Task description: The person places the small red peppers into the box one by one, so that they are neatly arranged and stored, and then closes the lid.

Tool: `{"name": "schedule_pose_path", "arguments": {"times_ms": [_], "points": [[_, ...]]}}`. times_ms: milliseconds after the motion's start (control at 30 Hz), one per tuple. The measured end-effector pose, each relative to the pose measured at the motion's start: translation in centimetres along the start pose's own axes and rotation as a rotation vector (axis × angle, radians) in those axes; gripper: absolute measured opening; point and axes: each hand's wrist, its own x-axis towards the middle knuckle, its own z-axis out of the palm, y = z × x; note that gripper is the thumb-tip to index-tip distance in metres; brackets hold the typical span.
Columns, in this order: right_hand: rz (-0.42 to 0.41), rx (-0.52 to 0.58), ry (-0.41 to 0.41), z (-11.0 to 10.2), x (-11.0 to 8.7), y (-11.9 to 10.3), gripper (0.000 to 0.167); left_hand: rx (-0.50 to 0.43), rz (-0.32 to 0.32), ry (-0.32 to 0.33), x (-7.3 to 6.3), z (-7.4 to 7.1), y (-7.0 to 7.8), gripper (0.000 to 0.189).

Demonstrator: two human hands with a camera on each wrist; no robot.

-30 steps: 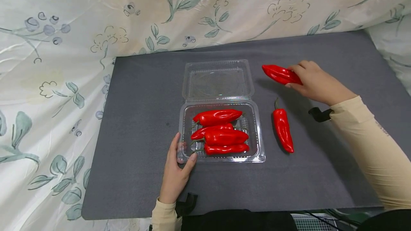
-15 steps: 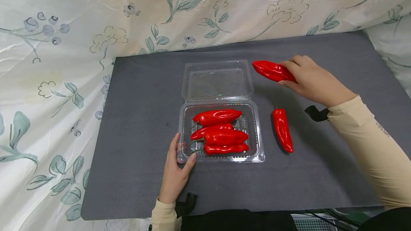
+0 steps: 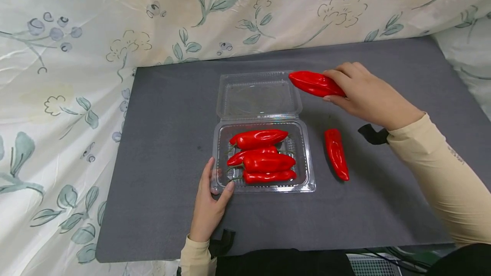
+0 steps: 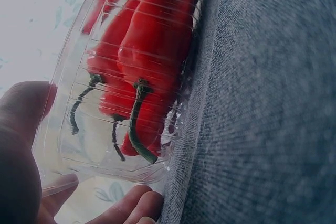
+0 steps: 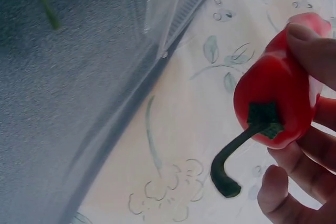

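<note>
My right hand (image 3: pixel 363 92) holds a red pepper (image 3: pixel 315 83) in the air near the right edge of the open lid. In the right wrist view the pepper (image 5: pixel 278 85) is pinched between thumb and fingers, its green stem hanging free. A clear plastic clamshell container (image 3: pixel 310 180) lies on the table with its lid (image 3: pixel 260 97) folded back. Several red peppers (image 3: pixel 270 162) lie crosswise in its base. My left hand (image 3: pixel 209 212) holds the near left corner; in the left wrist view the thumb (image 4: pixel 26 103) lies at the wall and fingers curl below.
One more red pepper (image 3: pixel 336 154) lies on the grey table (image 3: pixel 165 139), just right of the container. A floral cloth (image 3: pixel 284 7) hangs behind the table and along its left side. Cables (image 3: pixel 406 259) show below the near edge.
My right hand has moved left with the pepper, from above the table to beside the lid's upper right corner. My left hand and the container have stayed in place.
</note>
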Motion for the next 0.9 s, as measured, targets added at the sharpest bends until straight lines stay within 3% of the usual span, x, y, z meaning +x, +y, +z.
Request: {"name": "schedule_pose_path", "arguments": {"times_ms": [400, 700, 900], "points": [[-0.145, 0.012, 0.072, -0.8, 0.4, -2.6, 0.060, -0.001, -0.003, -0.002, 0.0, 0.0, 0.1, 0.079], [-0.248, 0.040, 0.076, -0.8, 0.4, -4.7, 0.062, 0.013, -0.018, 0.000, 0.0, 0.1, 0.2, 0.079], [-0.317, 0.103, 0.035, -0.3, 0.2, -6.6, 0.061, 0.029, -0.021, 0.004, -0.1, 0.0, 0.2, 0.079]]}}
